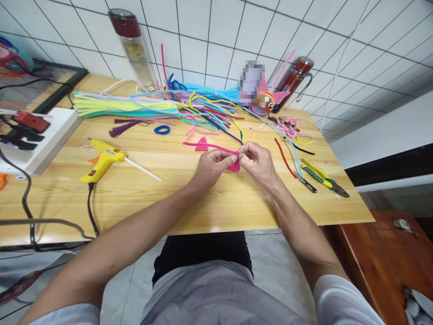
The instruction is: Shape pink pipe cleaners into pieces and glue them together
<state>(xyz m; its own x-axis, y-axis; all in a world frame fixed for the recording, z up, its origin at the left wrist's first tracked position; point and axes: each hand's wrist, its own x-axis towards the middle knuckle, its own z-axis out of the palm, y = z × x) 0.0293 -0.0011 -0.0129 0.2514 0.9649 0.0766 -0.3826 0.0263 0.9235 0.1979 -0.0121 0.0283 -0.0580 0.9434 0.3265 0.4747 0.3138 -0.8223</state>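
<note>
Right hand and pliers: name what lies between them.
From right hand to pliers, the head view shows a red stem, light-blue stem and snips.

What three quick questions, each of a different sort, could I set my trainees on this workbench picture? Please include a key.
1. Multiple choice: what do the left hand and right hand both pinch?
A. The pliers
B. A pink pipe-cleaner piece
C. The red flask

2. True or false: the yellow glue gun lies on the person's left.

3. Fill the gap: the small ring near the purple tassels is ____ in colour.

Key: 1. B; 2. true; 3. blue.
</note>
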